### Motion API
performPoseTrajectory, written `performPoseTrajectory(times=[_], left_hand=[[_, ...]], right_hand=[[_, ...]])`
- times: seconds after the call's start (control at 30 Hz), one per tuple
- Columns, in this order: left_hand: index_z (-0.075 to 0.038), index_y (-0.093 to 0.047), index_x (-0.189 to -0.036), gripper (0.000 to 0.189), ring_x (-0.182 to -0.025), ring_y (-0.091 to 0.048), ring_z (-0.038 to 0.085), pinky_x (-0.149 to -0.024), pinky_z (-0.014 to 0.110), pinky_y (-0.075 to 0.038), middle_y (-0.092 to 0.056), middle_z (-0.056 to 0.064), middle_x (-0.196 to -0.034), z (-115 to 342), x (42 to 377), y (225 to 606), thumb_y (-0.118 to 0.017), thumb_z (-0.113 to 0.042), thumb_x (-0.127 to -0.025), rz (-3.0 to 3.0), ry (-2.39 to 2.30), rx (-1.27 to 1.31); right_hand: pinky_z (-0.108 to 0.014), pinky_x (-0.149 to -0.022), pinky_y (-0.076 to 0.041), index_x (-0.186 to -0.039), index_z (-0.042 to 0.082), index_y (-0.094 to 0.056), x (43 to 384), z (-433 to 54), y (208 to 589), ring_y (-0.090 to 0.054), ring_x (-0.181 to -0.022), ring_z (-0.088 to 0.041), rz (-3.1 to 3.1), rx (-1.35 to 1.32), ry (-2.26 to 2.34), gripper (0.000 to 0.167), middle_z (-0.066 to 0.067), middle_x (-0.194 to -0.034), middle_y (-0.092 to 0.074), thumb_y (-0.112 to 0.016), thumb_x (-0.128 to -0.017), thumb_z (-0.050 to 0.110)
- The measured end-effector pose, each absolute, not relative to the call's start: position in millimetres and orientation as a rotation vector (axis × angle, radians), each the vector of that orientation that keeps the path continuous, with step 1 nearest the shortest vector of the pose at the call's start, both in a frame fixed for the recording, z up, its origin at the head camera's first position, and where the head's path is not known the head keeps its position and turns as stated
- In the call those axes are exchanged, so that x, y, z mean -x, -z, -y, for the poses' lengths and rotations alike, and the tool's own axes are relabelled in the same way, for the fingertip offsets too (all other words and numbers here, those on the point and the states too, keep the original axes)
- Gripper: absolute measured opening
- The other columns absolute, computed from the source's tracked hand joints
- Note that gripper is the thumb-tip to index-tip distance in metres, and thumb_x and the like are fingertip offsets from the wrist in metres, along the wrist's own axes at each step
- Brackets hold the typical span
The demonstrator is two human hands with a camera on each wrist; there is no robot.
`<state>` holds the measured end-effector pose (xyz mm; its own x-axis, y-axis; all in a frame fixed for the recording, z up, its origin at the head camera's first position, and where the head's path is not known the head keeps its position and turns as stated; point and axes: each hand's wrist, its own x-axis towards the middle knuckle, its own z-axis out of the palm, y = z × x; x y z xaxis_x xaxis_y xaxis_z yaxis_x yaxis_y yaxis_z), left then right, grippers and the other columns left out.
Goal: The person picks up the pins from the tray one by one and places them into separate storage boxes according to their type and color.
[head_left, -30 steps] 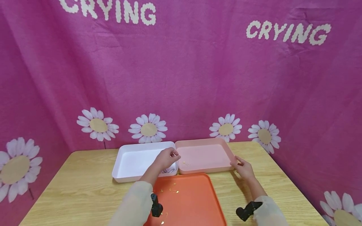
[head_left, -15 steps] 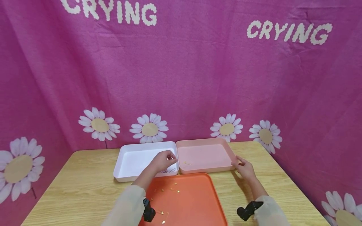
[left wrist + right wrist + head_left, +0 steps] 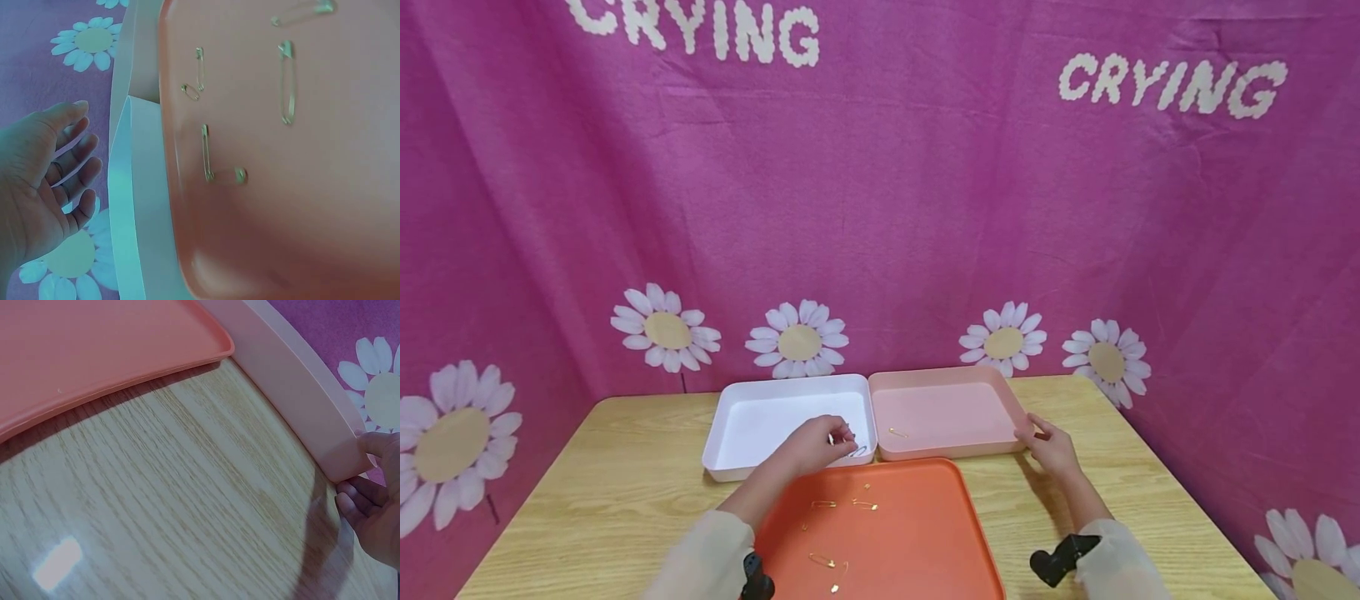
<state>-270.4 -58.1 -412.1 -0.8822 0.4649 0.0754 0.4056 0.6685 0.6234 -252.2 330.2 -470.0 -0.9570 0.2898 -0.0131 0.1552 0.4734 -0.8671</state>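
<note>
My left hand (image 3: pixel 820 442) is low over the near right corner of the white tray (image 3: pixel 752 425), close to some dark safety pins (image 3: pixel 857 451) there. Its fingers bend loosely, and the left wrist view shows nothing between them. At the near right corner of the pink tray (image 3: pixel 943 408), my right hand (image 3: pixel 378 512) holds the wall, thumb on the rim and fingers low at the outside. One gold safety pin (image 3: pixel 898 432) lies inside the pink tray. Several more gold safety pins (image 3: pixel 287 84) are scattered over the orange tray (image 3: pixel 917 533).
The white and pink trays stand side by side at the back of the wooden table (image 3: pixel 595 500). In front of them is the orange tray, partly under my left forearm. A magenta cloth (image 3: pixel 887 208) with daisies hangs behind the table.
My left hand has moved left and down, from the edge between the two back trays to the white tray's near corner. My right hand stays at the pink tray.
</note>
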Motion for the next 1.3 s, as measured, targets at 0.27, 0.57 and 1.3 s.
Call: performPoseTrajectory(times=[0.27, 0.57, 1.3], left_hand=[[-0.013, -0.062, -0.079, 0.009, -0.068, -0.047, 0.01, -0.064, 0.024, -0.041, -0.055, -0.005, -0.073, 77.6, 257.7, 417.8, -0.066, -0.019, -0.085, -2.805, -0.955, -0.817], [-0.014, -0.062, -0.079, 0.01, -0.067, -0.046, 0.008, -0.063, 0.023, -0.04, -0.054, -0.006, -0.073, 98.3, 242.4, 425.9, -0.068, -0.02, -0.084, -2.811, -0.909, -0.874], [-0.019, -0.059, -0.073, 0.017, -0.064, -0.041, 0.002, -0.059, 0.02, -0.037, -0.048, -0.012, -0.066, 135.0, 223.4, 445.0, -0.073, -0.026, -0.08, -2.83, -0.722, -0.961]], right_hand=[[-0.026, -0.079, -0.05, -0.141, -0.005, -0.034, 252.3, -330.0, 472.0, -0.052, -0.111, -0.032, 2.611, 0.401, -1.477, 0.058, -0.036, -0.135, -0.041, -0.055, -0.094, 0.024], [-0.027, -0.078, -0.05, -0.141, -0.003, -0.035, 255.2, -332.0, 473.3, -0.056, -0.103, -0.029, 2.61, 0.413, -1.475, 0.058, -0.036, -0.133, -0.043, -0.055, -0.094, 0.024], [-0.031, -0.082, -0.05, -0.142, -0.003, -0.032, 252.7, -330.8, 471.2, -0.053, -0.105, -0.032, 2.626, 0.409, -1.487, 0.06, -0.036, -0.134, -0.041, -0.054, -0.095, 0.025]])
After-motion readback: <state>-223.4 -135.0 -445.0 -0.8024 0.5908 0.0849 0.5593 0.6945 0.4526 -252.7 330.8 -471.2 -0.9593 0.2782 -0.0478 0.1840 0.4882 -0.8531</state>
